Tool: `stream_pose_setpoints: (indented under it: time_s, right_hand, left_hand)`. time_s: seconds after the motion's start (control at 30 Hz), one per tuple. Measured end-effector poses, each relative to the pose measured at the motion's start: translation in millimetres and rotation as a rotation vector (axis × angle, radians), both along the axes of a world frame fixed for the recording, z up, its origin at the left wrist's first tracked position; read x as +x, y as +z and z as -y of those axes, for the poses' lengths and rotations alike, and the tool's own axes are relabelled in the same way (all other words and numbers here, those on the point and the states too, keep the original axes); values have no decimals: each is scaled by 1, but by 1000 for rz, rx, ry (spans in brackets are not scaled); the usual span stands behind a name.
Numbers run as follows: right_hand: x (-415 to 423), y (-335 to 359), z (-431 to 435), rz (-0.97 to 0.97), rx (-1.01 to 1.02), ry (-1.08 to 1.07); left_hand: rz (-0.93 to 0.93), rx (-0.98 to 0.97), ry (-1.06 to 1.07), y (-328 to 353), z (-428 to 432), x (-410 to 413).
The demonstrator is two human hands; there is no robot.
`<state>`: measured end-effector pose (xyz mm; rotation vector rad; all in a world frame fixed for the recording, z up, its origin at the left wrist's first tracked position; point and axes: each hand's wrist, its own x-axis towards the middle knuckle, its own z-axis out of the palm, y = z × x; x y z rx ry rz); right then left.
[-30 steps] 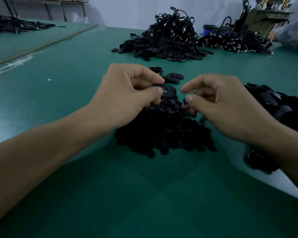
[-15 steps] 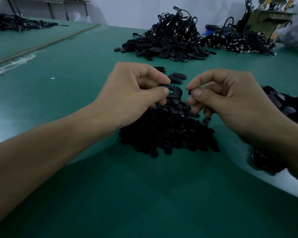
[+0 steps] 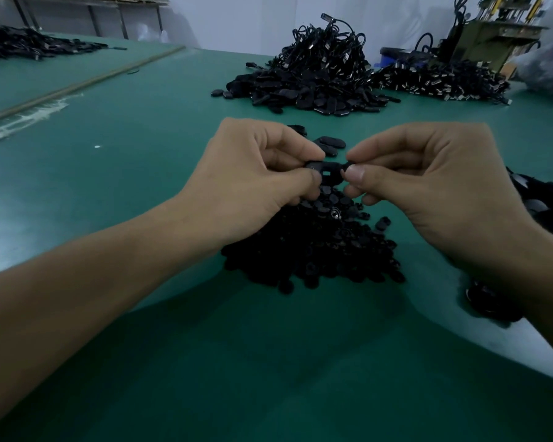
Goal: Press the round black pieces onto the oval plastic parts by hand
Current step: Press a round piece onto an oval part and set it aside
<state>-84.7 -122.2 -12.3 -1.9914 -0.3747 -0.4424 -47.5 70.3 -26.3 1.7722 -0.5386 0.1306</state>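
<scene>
Blk oval part, sq. hole mid

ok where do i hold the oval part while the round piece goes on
Pinch its left end from the left, as the left hand does. The oval part is held flat, hole mid-body, so that keeps the hole clear for the round piece in the right hand.

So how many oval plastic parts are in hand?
1: a black oval plastic part in the left hand; the right hand pinches a round black piece beside it. Palms may hide more.
</scene>
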Motion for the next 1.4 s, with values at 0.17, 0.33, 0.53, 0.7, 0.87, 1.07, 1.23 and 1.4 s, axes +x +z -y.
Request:
stream_pose_setpoints:
  time_s: [0.17,0.33,0.53,0.7,0.87,1.07,1.23,1.4]
  right_hand:
    - [0,0,-2,51,-67,-25]
    - [-1,0,-4,48,-92,-29]
    - [-3,1,-6,32,-138,-63]
    - [-5,1,-7,26,-140,-79]
    - [-6,2,-7,25,-219,-99]
    - [-9,1,-13,83,-276,-187]
    - [-10,1,-18,-19,-162,-133]
    - [-9,3,-19,-98,-55,3]
  left_hand:
    - [-5,-17,-14,1,2,-2]
    - [-10,-34,-9,1,4,-4]
    - [3,-27,-8,1,5,-5]
    - [40,2,-3,1,6,-6]
    - [160,103,-5,0,7,-9]
    - [269,198,10,-1,6,-8]
    - [322,245,50,-2,5,-7]
    - [332,270,104,0,-1,-3]
